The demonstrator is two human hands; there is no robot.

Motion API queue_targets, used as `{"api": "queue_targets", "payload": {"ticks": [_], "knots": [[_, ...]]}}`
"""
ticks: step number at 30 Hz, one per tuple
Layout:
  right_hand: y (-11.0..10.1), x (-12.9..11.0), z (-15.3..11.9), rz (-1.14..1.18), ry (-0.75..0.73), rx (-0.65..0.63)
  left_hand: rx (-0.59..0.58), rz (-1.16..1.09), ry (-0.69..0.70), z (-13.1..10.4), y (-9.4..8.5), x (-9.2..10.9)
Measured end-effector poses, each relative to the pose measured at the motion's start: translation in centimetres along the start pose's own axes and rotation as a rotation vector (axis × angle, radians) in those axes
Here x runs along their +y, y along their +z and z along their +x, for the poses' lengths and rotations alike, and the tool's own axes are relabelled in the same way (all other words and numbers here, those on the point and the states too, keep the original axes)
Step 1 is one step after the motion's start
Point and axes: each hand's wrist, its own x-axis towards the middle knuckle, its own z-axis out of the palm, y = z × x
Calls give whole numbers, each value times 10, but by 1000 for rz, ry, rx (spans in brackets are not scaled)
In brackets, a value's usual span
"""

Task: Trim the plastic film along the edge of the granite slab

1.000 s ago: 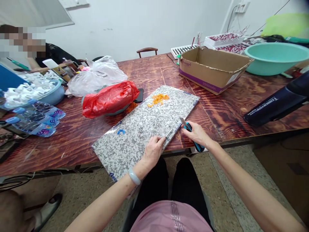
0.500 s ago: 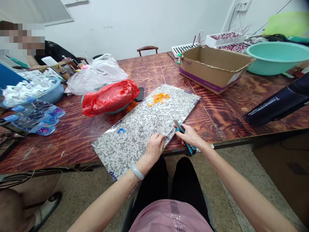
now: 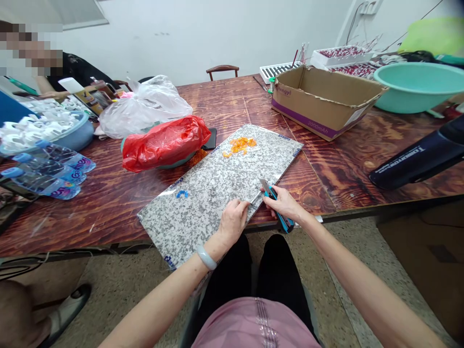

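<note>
My left hand point(image 3: 234, 217) is closed over the near edge of a speckled grey board point(image 3: 203, 198), pinching a thin silvery strip point(image 3: 256, 197) that points to the right. What the strip is, I cannot make out. In my right hand point(image 3: 284, 203) is a blue and black utility knife point(image 3: 271, 191), its blade out and pointing up and left, close by the strip's far end. Small orange pieces point(image 3: 239, 145) lie in a loose pile on the board's far part. A few blue bits point(image 3: 182, 194) rest near its left edge.
A red plastic bag point(image 3: 165, 145) covers a bowl left of the board, beside a phone point(image 3: 210, 139). Water bottles point(image 3: 54, 174) lie far left, near a blue basin point(image 3: 74, 133). Rightward are a cardboard box point(image 3: 322, 106), a green basin point(image 3: 416, 92) and a dark cylinder point(image 3: 409, 159). A person point(image 3: 83, 72) sits across.
The view has shifted slightly. Both hands keep nearly the same place on the board, still holding the strip and the utility knife.
</note>
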Motion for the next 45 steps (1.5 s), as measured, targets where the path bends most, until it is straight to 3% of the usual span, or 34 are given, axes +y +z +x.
{"api": "queue_targets", "payload": {"ticks": [45], "knots": [[0, -4, -5, 54, 55, 5, -53, -15, -8, 1, -4, -1]]}}
